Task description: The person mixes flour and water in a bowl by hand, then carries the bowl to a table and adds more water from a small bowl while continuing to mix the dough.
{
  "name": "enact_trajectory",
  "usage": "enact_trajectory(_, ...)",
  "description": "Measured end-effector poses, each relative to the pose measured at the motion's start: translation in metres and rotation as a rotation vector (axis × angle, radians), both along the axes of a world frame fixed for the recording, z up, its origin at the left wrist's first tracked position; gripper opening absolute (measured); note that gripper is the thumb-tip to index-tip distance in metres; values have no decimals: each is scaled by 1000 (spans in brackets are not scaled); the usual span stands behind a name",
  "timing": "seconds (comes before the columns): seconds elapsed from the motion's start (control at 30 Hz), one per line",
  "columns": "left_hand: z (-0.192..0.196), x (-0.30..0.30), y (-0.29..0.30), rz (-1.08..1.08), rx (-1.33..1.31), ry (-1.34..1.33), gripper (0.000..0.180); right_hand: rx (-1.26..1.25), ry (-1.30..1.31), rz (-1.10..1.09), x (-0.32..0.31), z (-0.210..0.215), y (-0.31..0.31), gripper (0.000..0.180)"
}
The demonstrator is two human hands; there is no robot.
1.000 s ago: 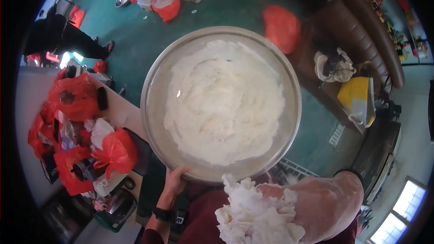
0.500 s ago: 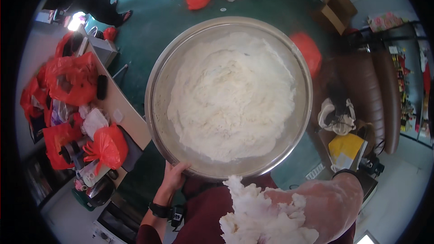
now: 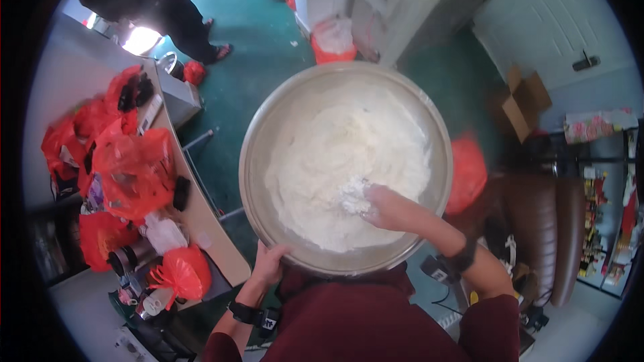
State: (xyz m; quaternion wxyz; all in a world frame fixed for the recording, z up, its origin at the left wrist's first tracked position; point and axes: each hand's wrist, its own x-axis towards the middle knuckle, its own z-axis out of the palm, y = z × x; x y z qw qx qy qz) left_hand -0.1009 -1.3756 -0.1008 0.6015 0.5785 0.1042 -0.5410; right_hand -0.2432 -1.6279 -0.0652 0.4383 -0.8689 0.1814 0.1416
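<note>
A large round metal bowl (image 3: 245,191) sits in front of my body, filled with a wide mass of white flour (image 3: 315,161) that looks lumpy in places. My left hand (image 3: 270,260) grips its near-left rim, thumb over the edge and fingers underneath. Inside the bowl, right of the middle, my right hand (image 3: 384,208) reaches down into the flour. White, clumpy dough or flour coats its fingers, so their pose is hidden. Dark straps with small devices are on both wrists.
Left of the bowl, a table (image 3: 228,258) carries red plastic bags (image 3: 134,171) and bottles. A brown leather sofa (image 3: 530,228) stands right, an open cardboard box (image 3: 526,104) beyond. A red bag (image 3: 467,174) lies near the bowl. Another person (image 3: 181,20) stands far left.
My right hand, thickly covered in dough and raised near me before, is now down in the flour. My left hand keeps its hold on the rim. The view has shifted, showing more of the room ahead.
</note>
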Motion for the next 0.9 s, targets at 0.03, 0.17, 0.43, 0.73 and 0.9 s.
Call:
enact_trajectory(0.03,0,7,-13,12,-20,-23,51,-53,-11,64,8,-25,-11,29)
enact_trajectory(0.17,3,33,-53,101,-41,-123,49,-351,-26,140,87,-32,-68,20)
enact_trajectory(0.43,-1,76,-149,220,-69,-182,48,-458,-452,575,286,-42,-208,16)
enact_trajectory(0.73,18,125,-217,377,-65,-192,61,-429,-122,411,355,-73,-344,24)
enact_trajectory(0.9,10,171,-241,493,-24,-156,62,-203,130,722,324,-120,-326,29)
